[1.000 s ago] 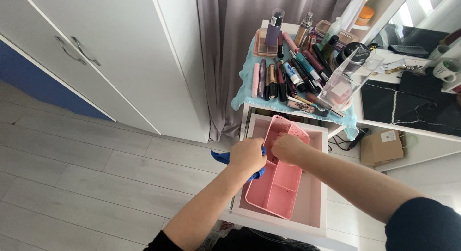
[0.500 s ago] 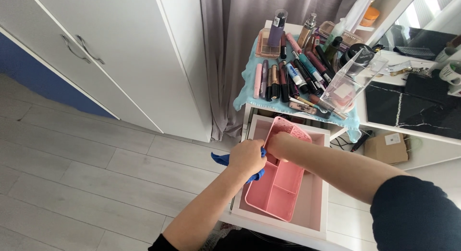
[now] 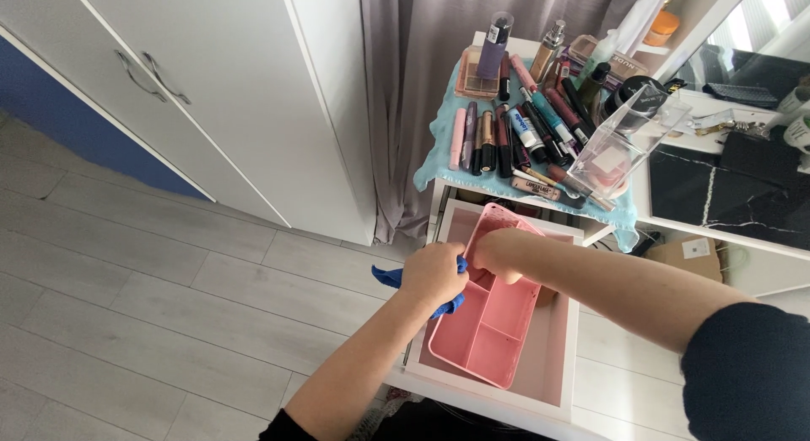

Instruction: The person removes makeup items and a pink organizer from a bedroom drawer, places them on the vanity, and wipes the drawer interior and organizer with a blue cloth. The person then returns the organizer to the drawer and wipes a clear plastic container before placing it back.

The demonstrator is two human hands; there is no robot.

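Centre frame: left hand (image 3: 433, 272) fisting around blue cloth (image 3: 389, 277), gripping pink organizer (image 3: 487, 323) rim; right hand (image 3: 494, 254) reaching inside, fingers curled, grip unclear.

Over the last second we see our right hand (image 3: 498, 254) slide from above the middle of the pink organiser tray (image 3: 488, 323) down into its upper compartment, toward the frame's centre. The tray's far end has tipped up slightly. Our view has drifted left.
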